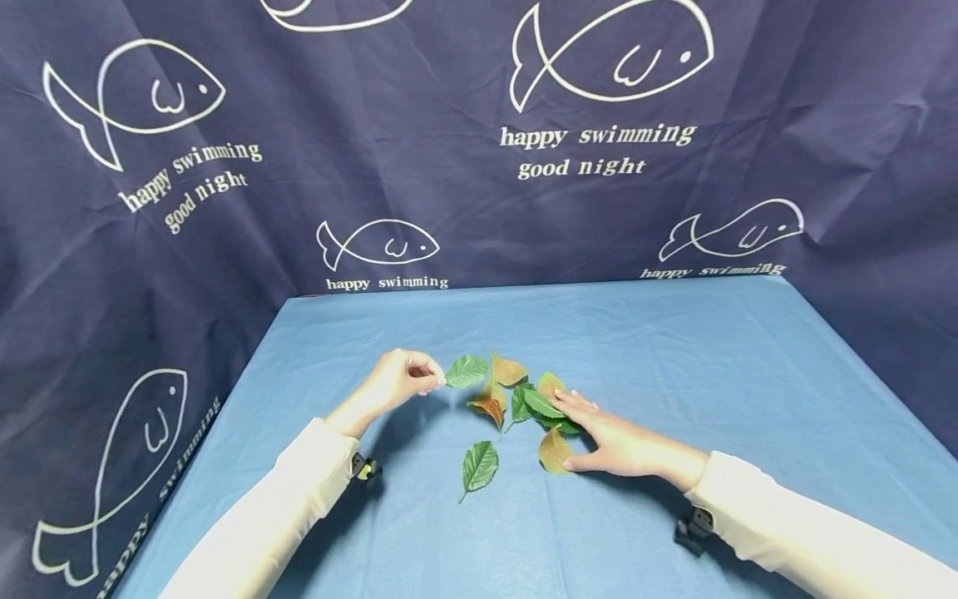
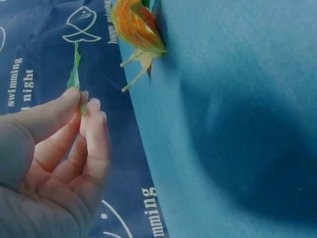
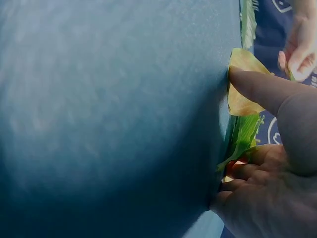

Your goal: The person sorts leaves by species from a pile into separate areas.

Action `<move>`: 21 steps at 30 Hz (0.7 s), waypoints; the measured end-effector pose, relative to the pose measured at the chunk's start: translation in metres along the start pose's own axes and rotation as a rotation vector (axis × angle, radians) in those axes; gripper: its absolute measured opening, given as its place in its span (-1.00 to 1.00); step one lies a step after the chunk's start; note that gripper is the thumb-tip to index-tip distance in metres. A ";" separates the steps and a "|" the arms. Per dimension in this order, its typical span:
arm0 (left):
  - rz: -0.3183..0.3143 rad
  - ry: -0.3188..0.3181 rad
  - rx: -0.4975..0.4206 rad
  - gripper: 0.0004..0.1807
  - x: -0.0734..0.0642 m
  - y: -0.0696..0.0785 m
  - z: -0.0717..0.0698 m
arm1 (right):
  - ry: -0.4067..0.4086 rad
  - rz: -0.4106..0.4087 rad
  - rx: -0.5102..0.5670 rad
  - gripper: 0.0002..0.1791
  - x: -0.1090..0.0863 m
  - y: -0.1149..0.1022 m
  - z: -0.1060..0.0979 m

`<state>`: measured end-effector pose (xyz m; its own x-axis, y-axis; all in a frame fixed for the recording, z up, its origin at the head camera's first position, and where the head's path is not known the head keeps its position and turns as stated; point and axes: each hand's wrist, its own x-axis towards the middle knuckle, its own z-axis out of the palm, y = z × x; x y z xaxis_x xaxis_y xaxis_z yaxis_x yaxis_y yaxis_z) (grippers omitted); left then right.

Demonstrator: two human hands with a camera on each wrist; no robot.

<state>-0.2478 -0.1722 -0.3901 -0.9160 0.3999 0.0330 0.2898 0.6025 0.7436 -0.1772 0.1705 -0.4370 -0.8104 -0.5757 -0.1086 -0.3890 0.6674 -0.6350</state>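
Observation:
My left hand point(image 1: 407, 374) pinches the stem end of a green leaf point(image 1: 466, 372) between thumb and fingertips, above the cloth. In the left wrist view that leaf point(image 2: 75, 69) stands edge-on. My right hand point(image 1: 617, 441) is spread low over a loose cluster of leaves. Its thumb touches a yellow leaf point(image 1: 554, 452), also seen in the right wrist view, and its fingertips rest at a yellow-green leaf point(image 1: 550, 385). Between them lie overlapping green leaves point(image 1: 542, 404), partly hidden by the hand. Left of these sit an orange-brown leaf point(image 1: 490, 408) and a tan leaf point(image 1: 509, 371).
A single green leaf point(image 1: 480, 466) lies nearer the front, apart from the cluster. Light blue cloth point(image 1: 674, 349) covers the table. Dark blue curtains point(image 1: 479, 183) with white fish drawings stand behind and at both sides. Small dark devices point(image 1: 696, 528) are strapped to both wrists.

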 end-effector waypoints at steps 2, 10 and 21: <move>-0.021 0.022 0.027 -0.97 0.004 0.001 -0.001 | -0.011 0.001 -0.004 -0.01 0.001 -0.002 -0.001; -0.067 0.105 0.007 -0.95 0.024 0.001 0.006 | -0.022 0.018 -0.008 0.00 0.000 -0.004 -0.004; -0.211 0.266 -0.063 -0.91 0.053 -0.012 0.004 | -0.004 0.041 0.005 0.00 0.000 -0.004 -0.001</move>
<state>-0.2988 -0.1556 -0.4000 -0.9966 0.0713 0.0409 0.0759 0.6060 0.7918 -0.1758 0.1684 -0.4332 -0.8236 -0.5502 -0.1377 -0.3534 0.6878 -0.6341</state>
